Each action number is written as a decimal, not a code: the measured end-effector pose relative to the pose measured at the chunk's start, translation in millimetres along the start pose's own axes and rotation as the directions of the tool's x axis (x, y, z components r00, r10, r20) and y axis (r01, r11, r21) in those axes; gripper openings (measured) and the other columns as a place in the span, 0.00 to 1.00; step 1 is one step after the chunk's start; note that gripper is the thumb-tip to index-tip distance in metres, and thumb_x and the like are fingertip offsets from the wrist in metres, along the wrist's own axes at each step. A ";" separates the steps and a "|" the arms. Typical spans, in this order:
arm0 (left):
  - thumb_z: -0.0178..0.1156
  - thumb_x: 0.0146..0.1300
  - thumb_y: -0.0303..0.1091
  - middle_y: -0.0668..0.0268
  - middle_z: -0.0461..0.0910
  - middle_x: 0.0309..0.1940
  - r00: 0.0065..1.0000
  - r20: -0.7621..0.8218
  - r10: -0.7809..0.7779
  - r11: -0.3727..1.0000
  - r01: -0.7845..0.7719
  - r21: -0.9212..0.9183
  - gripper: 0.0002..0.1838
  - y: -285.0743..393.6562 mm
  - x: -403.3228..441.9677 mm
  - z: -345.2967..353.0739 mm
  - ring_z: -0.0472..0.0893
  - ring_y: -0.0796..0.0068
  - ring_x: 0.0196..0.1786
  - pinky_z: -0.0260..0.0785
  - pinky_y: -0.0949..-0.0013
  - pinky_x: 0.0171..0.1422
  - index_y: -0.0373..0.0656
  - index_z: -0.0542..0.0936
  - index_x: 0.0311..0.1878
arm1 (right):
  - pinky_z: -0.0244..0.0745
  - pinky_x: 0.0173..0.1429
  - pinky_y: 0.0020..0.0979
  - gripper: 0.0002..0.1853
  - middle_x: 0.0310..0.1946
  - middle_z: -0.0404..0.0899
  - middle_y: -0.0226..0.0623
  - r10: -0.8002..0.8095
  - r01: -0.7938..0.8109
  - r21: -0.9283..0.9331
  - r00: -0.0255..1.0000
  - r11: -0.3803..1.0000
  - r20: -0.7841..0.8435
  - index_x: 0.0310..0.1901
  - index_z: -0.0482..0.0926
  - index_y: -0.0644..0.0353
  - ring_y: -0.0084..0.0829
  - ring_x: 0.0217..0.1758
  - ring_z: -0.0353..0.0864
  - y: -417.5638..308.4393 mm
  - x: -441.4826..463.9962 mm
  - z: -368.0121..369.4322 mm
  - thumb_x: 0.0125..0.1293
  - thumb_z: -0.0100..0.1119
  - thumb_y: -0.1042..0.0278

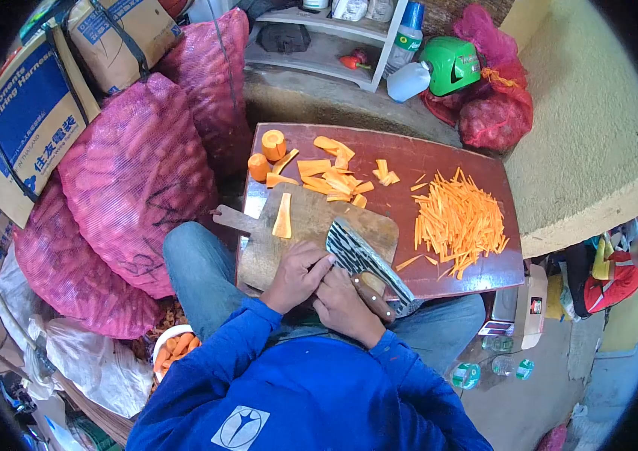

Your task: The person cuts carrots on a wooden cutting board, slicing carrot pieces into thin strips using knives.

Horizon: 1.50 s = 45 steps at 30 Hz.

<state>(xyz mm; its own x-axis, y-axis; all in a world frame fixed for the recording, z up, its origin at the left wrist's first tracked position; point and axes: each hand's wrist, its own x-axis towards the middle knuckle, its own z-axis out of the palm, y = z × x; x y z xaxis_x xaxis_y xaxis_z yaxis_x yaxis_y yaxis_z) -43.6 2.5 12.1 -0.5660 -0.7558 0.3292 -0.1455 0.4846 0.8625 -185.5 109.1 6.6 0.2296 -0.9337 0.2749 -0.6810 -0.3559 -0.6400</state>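
My left hand (302, 274) is over the near edge of a wooden cutting board (308, 218), its fingers curled and its thumb touching the fingers of my right hand (345, 304). Whatever may be pinched between them is hidden. My right hand is closed, beside the brown handle of a cleaver (349, 252); I cannot tell whether it grips that handle. The cleaver's striped blade lies slanted across the board's right side. One carrot slice (283, 216) rests on the board. Beyond it are more carrot slices (334, 179) and carrot chunks (273, 142). Shredded carrot (460, 224) is heaped to the right.
The red-brown table (477, 161) stands before my knees. Pink mesh sacks (135, 180) and cardboard boxes (30, 113) crowd the left. Carrots fill a white bowl (172, 349) below. Behind are a shelf (326, 56), a green container (450, 66) and a red net bag (495, 120). Bottles (514, 367) lie on the floor.
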 end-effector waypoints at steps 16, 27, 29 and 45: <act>0.71 0.73 0.32 0.54 0.82 0.32 1.000 -0.007 -0.003 1.000 0.003 -0.014 0.09 2.5 -0.1 -1.6 0.82 0.50 0.39 0.73 0.51 0.50 0.35 0.90 0.40 | 0.70 0.69 0.56 0.26 0.62 0.77 0.56 -0.006 0.006 -0.011 1.000 1.000 0.017 0.62 0.82 0.67 0.62 0.68 0.73 0.3 -0.5 0.3 0.60 0.65 0.78; 0.70 0.73 0.31 0.54 0.83 0.32 0.999 -0.028 0.021 1.000 -0.021 -0.022 0.09 -1.6 -0.9 1.1 0.82 0.49 0.39 0.73 0.50 0.49 0.35 0.89 0.40 | 0.70 0.67 0.56 0.25 0.60 0.78 0.56 0.000 0.000 -0.020 1.000 1.000 0.012 0.61 0.82 0.67 0.62 0.66 0.74 -3.4 1.1 -2.2 0.60 0.66 0.78; 0.70 0.73 0.31 0.54 0.82 0.32 0.999 -0.026 0.033 0.999 -0.034 -0.029 0.08 -2.6 0.3 1.3 0.82 0.49 0.38 0.73 0.50 0.48 0.35 0.89 0.40 | 0.70 0.68 0.56 0.25 0.60 0.79 0.56 -0.022 0.022 -0.031 1.000 0.999 0.000 0.61 0.82 0.67 0.62 0.66 0.75 -3.1 1.7 -2.4 0.60 0.66 0.78; 0.71 0.73 0.32 0.54 0.84 0.33 0.997 -0.022 0.079 0.997 -0.079 -0.018 0.08 -5.7 -1.2 1.2 0.83 0.51 0.40 0.74 0.51 0.49 0.36 0.90 0.40 | 0.75 0.68 0.49 0.14 0.57 0.84 0.51 -0.040 0.040 0.041 0.999 0.998 -0.002 0.54 0.85 0.67 0.56 0.63 0.80 -24.4 -2.7 -26.4 0.69 0.70 0.76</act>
<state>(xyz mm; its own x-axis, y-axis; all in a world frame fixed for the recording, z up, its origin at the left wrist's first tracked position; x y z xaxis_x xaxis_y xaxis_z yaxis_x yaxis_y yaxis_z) -43.1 1.2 6.3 -0.5574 -0.7249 0.4048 -0.0858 0.5353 0.8403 -187.9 121.4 40.4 0.2552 -0.9185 0.3021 -0.6423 -0.3946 -0.6570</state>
